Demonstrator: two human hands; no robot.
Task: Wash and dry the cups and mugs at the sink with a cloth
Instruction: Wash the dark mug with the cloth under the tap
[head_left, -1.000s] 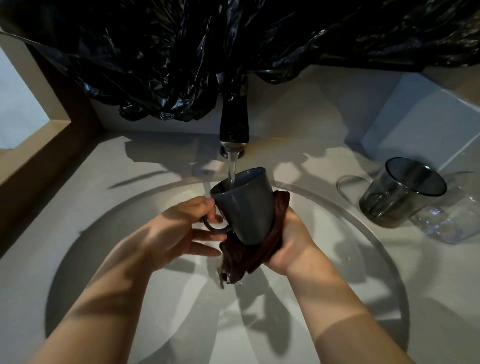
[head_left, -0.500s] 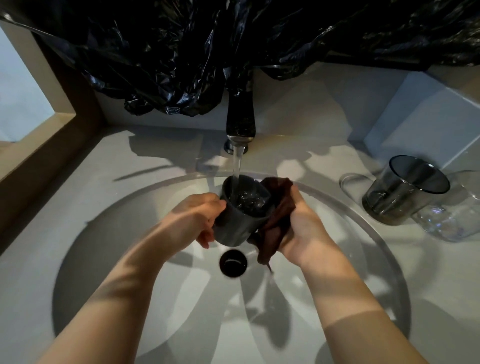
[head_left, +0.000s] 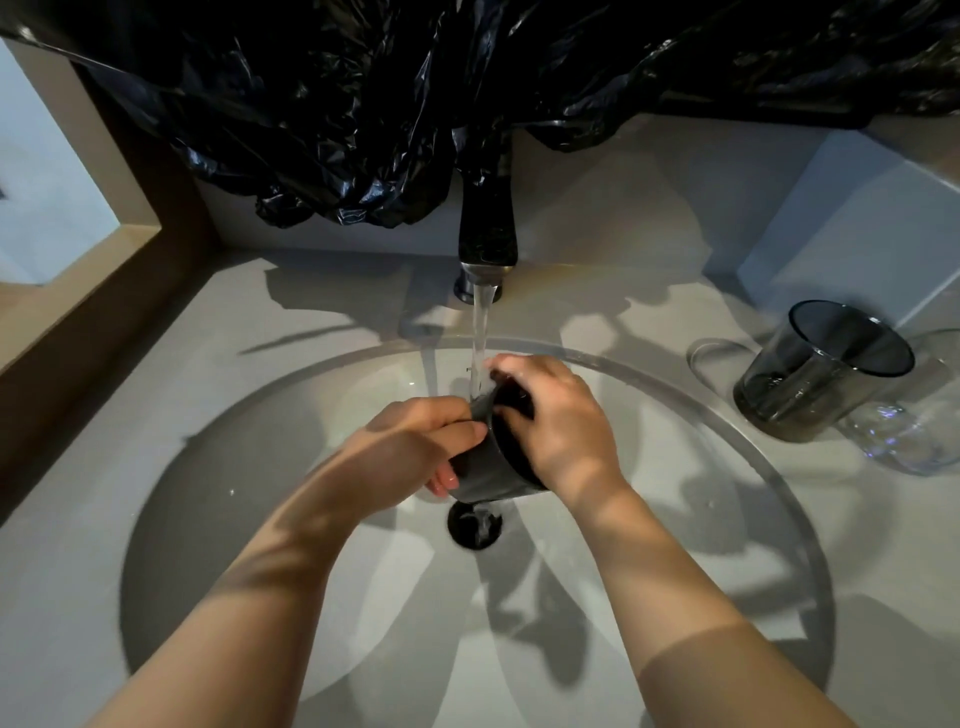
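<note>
Dark mug (head_left: 485, 467) inside left grip (head_left: 415, 441)

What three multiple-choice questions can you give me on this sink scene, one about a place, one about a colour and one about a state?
1. Where does the smoky glass stand? A on the window ledge; B on the counter, right of the basin; C on the floor.
2. What colour is the mug that the left hand holds? A white; B red; C dark grey.
3. The tap is: A running; B off; C wrapped in a towel.
Answers: 1 B, it stands outside the basin's rim. 2 C, its wall shows dark grey. 3 A, a stream of water falls from the tap onto the mug.
</note>
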